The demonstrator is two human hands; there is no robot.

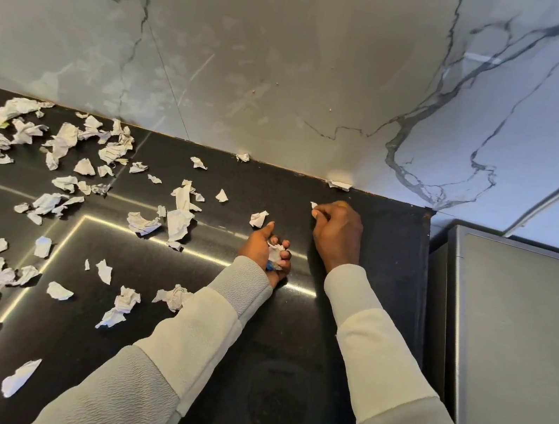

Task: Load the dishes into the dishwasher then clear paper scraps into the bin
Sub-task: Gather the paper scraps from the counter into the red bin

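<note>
Several crumpled white paper scraps point(51, 196) lie scattered over the black countertop point(389, 230), thickest at the left. My left hand point(265, 252) is curled around a small wad of collected scraps point(275, 252), palm up, near the counter's middle. My right hand point(337, 231) sits just right of it and pinches a small scrap point(313, 205) at its fingertips. One loose scrap point(258, 218) lies right beside my left thumb. Two more scraps point(340, 185) rest against the wall at the back.
A marble-patterned wall point(259, 60) rises behind the counter. The counter's right edge point(423, 273) drops off beside a grey steel appliance point(522, 345). No bin or dishwasher is in view.
</note>
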